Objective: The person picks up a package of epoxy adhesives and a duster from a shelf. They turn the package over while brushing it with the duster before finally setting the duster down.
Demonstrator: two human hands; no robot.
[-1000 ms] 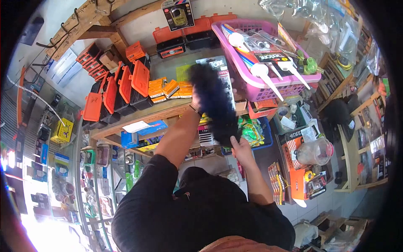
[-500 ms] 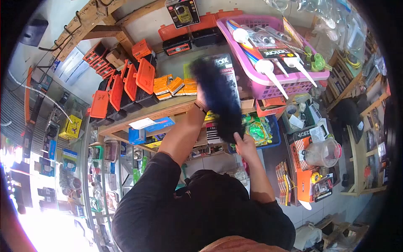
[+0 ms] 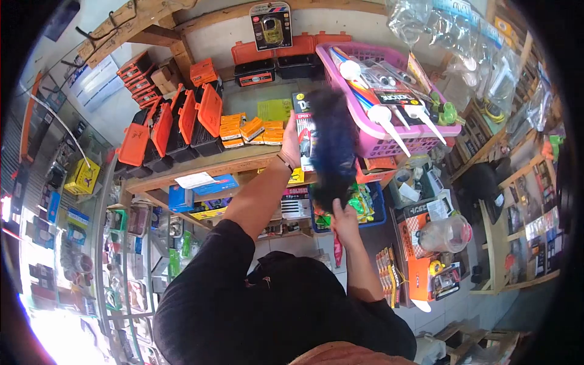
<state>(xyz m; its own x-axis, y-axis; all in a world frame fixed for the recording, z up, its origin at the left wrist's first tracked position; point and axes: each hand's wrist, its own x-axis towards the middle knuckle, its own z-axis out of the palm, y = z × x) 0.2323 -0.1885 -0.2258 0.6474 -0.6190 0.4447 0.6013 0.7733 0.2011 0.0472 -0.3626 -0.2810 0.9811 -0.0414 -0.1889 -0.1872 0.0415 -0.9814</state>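
Around dark duster (image 3: 334,146), pink basket (image 3: 377,143), orange-lidded boxes (image 3: 187,118)

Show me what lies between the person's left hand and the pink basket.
In the head view, an epoxy pack and the blurred dark duster appear between the left hand and the pink basket.

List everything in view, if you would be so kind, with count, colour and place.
duster: one, dark, centre
epoxy pack: one, mixed, behind duster
basket: one, pink, worktop right
small boxes: several, orange, worktop front
hinged cases: several, black and orange, worktop
padlock pack: one, black, back wall
tray: one, blue, below worktop
jar: one, clear, right
tape measure: one, yellow, near jar
other goods: many, mixed, both sides
left hand: one, bare, at epoxy pack
right hand: one, bare, gripping duster
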